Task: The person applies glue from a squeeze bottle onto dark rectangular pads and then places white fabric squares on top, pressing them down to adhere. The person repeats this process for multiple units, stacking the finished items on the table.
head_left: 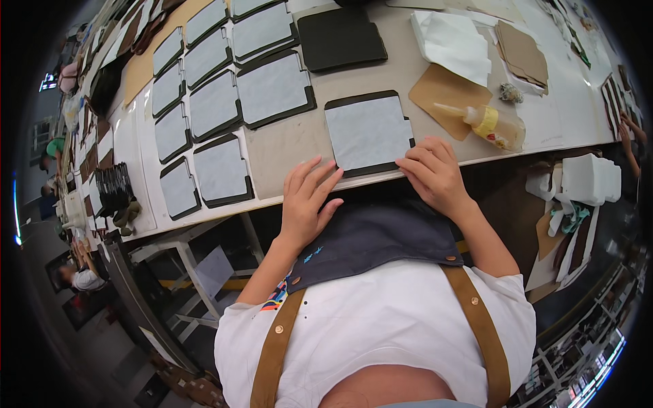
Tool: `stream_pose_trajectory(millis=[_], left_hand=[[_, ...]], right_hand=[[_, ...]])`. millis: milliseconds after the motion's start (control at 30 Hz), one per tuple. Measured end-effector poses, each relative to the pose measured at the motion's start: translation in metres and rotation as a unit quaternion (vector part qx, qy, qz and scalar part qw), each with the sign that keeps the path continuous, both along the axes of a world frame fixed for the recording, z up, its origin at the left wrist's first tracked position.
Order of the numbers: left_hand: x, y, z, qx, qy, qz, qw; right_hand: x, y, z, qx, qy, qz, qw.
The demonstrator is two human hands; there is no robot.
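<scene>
Right in front of me lies a flat black panel (396, 95) with a pale grey-blue sheet (367, 132) on top, its dark border showing around the edges. My left hand (305, 200) is at the panel's near left corner, fingers apart, thumb held away, grasping nothing. At the near right corner, my right hand (439, 178) has its bent fingers close together on the dark edge; its thumb is partly hidden. To the right, a clear squeeze bottle (507, 129) with a long nozzle and amber contents lies on its side over a tan sheet (435, 95).
Similar panels with pale sheets (275, 88) lie in rows on the left. A plain black stack (343, 41) sits beyond. White sheets (452, 44) and brown pieces (520, 54) are at the far right. The table edge (272, 202) runs close to my waist.
</scene>
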State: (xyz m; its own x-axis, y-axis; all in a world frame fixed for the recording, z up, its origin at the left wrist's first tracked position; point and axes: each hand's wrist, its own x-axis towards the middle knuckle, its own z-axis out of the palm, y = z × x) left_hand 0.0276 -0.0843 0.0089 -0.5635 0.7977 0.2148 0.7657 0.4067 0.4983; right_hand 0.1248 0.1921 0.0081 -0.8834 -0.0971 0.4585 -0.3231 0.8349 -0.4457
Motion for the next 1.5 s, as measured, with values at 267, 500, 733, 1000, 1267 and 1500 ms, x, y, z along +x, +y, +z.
stream_pose_trajectory(millis=[267,500,733,1000,1267,1500], left_hand=[[0.001,0.004,-0.004,0.03,-0.001,0.055,0.998],[0.0,0.001,-0.007,0.052,0.0,0.067,0.996],[-0.002,-0.002,-0.002,0.088,-0.022,0.085,0.992],[-0.005,0.002,0.002,0.197,-0.48,0.18,0.836],[-0.045,0.029,-0.001,0.11,-0.471,0.162,0.86],[-0.069,-0.013,0.031,0.16,-0.22,0.222,0.936]], right_hand=[[-0.01,0.0,0.01,0.094,-0.019,0.044,0.994],[-0.012,-0.001,0.01,0.14,-0.014,0.059,0.988],[-0.011,-0.004,0.005,0.179,-0.008,0.054,0.982],[-0.02,-0.005,0.031,0.104,0.01,0.035,0.994],[0.0,-0.018,0.036,0.045,-0.034,0.081,0.995],[0.006,0.005,0.009,0.009,0.007,-0.135,0.991]])
